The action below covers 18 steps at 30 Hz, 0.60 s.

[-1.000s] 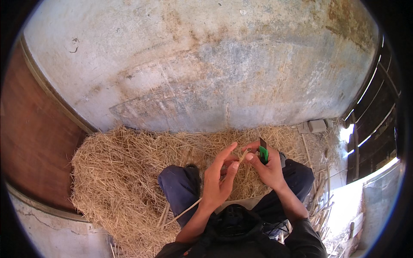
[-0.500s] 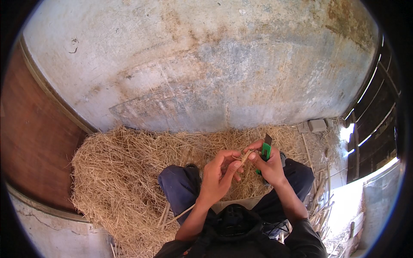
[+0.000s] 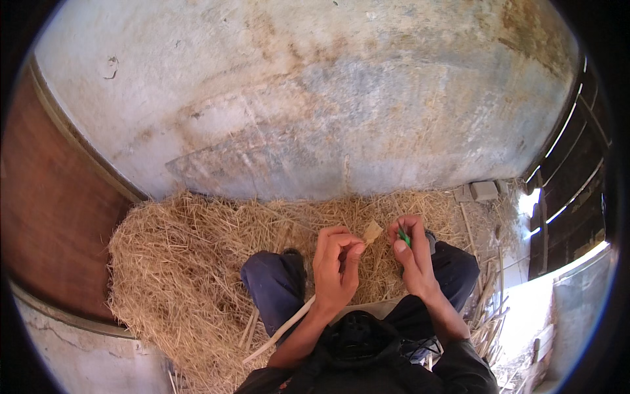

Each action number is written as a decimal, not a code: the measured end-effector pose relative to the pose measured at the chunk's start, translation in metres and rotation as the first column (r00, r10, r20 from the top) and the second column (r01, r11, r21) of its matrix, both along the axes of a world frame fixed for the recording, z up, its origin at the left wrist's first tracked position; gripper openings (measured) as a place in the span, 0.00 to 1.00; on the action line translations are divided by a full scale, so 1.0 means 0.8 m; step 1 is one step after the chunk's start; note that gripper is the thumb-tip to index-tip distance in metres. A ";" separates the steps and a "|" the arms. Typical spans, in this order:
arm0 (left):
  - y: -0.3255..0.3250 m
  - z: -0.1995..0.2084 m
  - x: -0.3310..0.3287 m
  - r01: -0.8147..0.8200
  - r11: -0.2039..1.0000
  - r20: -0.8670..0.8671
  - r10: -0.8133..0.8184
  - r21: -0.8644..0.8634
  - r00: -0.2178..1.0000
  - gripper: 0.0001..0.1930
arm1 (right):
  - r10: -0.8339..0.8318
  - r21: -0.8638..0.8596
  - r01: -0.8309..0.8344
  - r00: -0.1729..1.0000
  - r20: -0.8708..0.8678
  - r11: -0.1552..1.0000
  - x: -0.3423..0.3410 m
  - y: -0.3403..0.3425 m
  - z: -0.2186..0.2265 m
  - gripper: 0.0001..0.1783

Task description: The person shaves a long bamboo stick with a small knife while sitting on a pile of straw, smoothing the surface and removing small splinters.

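Observation:
My left hand [image 3: 338, 266] is closed, thumb and fingers pinching a thin tan strip [image 3: 373, 232] whose flat, widened end sticks out toward the right. A long pale stick [image 3: 281, 333] runs out from behind my left wrist to the lower left; whether it is one piece with the strip is hidden by the hand. My right hand [image 3: 416, 256] is closed round a green utility knife [image 3: 403, 236], a little to the right of the strip and apart from it. Fingers cover most of the knife.
Loose straw [image 3: 177, 276] lies piled to the left and in front of my bent legs. A stained wall [image 3: 315, 111] rises beyond it. At left stands a brown panel [image 3: 59, 203]. Thin sticks [image 3: 489, 308] lie at right, and a grey block [image 3: 484, 191] sits near the wall.
My hands have moved apart, and the strip's flat end now shows between them. The knife has turned, its blade no longer plainly pointing up. The pale stick shows more at lower left.

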<state>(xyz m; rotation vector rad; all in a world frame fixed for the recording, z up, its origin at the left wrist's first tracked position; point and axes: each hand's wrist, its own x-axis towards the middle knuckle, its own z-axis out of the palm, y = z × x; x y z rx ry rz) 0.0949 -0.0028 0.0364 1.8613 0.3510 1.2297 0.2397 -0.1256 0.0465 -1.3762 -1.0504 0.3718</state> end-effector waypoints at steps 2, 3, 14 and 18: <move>0.000 0.000 0.000 0.015 0.999 0.002 -0.015 -0.031 1.000 0.04 | 0.034 -0.099 -0.023 0.993 0.115 0.995 -0.006 -0.013 0.006 0.12; 0.000 0.002 0.000 0.015 0.998 0.009 -0.015 -0.053 1.000 0.04 | 0.052 -0.143 -0.022 0.977 0.206 0.989 -0.010 -0.016 0.006 0.12; -0.012 -0.002 0.006 -0.016 1.000 0.021 0.016 0.012 1.000 0.05 | -0.031 -0.193 0.133 0.889 0.456 0.972 -0.033 -0.018 -0.011 0.13; -0.011 -0.003 0.004 -0.029 0.999 0.006 0.029 0.032 1.000 0.05 | -0.071 -0.181 0.179 0.873 0.483 0.967 -0.037 -0.014 -0.014 0.12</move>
